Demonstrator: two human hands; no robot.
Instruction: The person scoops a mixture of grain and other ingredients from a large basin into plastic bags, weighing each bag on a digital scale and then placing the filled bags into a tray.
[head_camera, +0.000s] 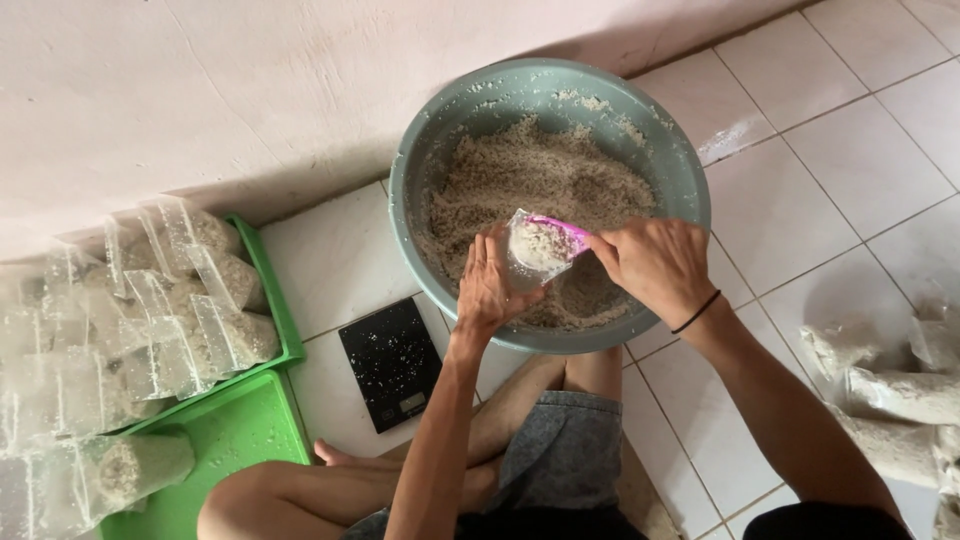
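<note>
The person sits cross-legged on the white tiled floor (830, 170), close against a pale wall, with a big grey-green basin (420, 170) in front of the knees. The basin is heaped with a pale, crumbly grain-like mixture (520, 175) that clings in streaks to its inner wall. Over the near side of the basin the left hand (487, 285) grips a small clear plastic bag (525, 262) from the side and beneath, fingers wrapped round it so its mouth stays open and faces up. The right hand (655, 265), a thin black band on its wrist, is closed round the handle end of a pink scoop (562, 232), whose bowl rests right at the mouth of the bag with some of the mixture in it. Bag and scoop both hang above the mixture, just inside the basin's near rim. On the floor just beside the basin, to the person's left, lies a flat black kitchen scale (392, 362), dusted with pale specks. Further left stands a green tray (275, 300) stacked with filled clear bags (170, 300) of the same stuff, and a green lid or second tray (235, 435) lies in front of it with another filled bag at its edge. At the far right, well apart from the basin, more filled bags (890, 385) lie heaped on the tiles.
</note>
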